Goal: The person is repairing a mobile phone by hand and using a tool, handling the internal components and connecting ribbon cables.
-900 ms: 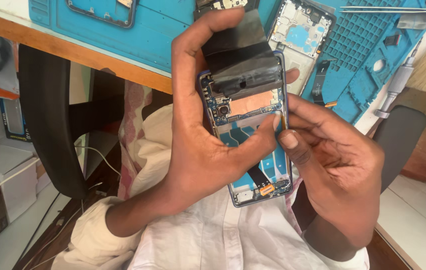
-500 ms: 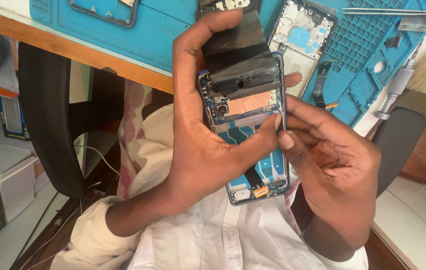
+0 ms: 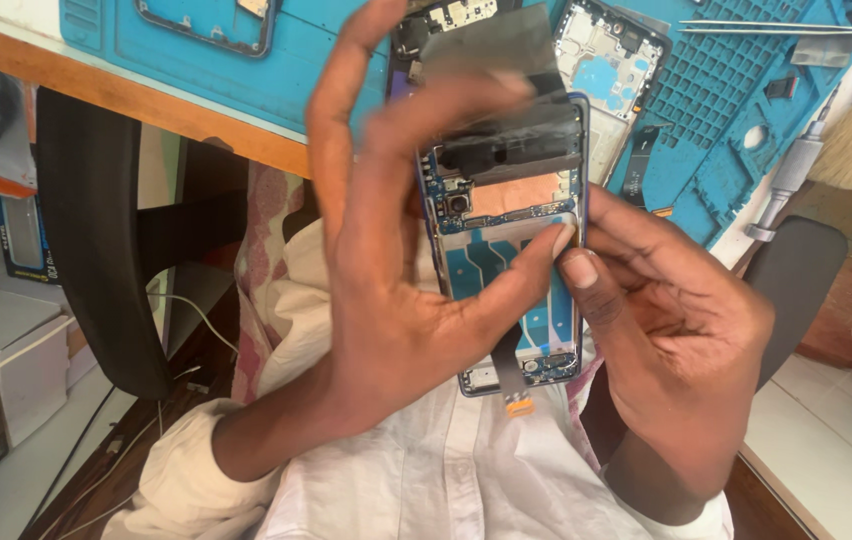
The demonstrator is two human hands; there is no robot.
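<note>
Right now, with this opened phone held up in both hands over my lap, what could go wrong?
The opened phone sits off the blue work mat, so a slip could drop it. The left hand holds it with fingers spread, the thumb pressing near the right hand; that grip looks loose. The orange-tipped flex cable hangs free at the bottom and might snag or crease. The dark film lifted at the top could tear.

Opened phone between left hand, right hand — work mat behind.

Opened phone between both hands
</note>
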